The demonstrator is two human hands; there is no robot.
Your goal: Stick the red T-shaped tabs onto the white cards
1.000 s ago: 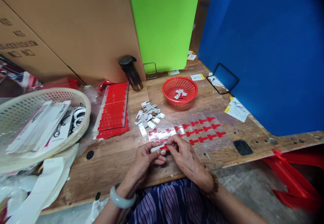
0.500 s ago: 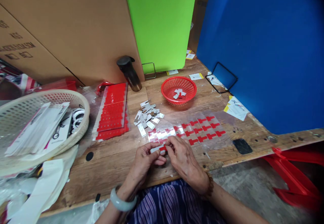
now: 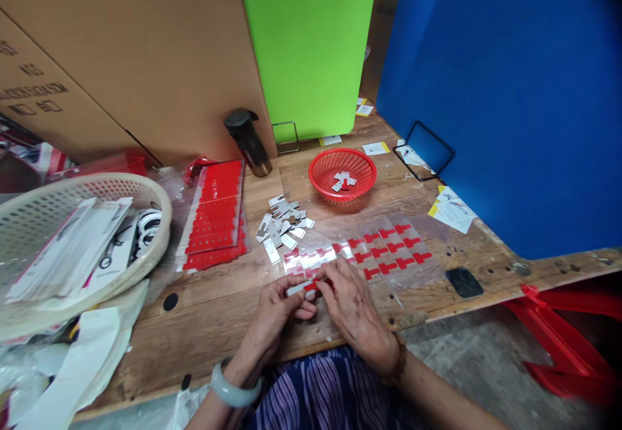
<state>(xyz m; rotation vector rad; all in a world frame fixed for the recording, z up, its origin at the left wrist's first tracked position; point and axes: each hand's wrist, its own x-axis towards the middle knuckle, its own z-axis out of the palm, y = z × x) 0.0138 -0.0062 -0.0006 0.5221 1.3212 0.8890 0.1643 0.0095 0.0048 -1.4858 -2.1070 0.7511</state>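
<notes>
Between thumb and fingers, my left hand (image 3: 282,304) holds a small flat white-and-grey piece (image 3: 297,289) near the table's front edge. My right hand (image 3: 348,297) pinches a red T-shaped sticker (image 3: 311,285) at the right end of that piece. Just beyond my hands lies a clear sheet (image 3: 343,239) bearing rows of red stickers (image 3: 387,267); my right hand covers part of its near side. To the left of the sheet is a loose pile of similar small flat pieces (image 3: 282,226). A red basket (image 3: 324,192) behind the sheet contains several pieces, at least one showing red.
Stacked red sticker sheets (image 3: 216,206) lie left of the pile, beside a dark flask (image 3: 250,145). A cream basket (image 3: 162,213) of packets stands at far left. Green (image 3: 306,48) and blue boards (image 3: 495,106) rise behind. A black pad (image 3: 464,282) sits at right.
Both hands stay together around the small piece, with only slight finger movement on the red sticker. The whole view has shifted very slightly; the other things lie as before.
</notes>
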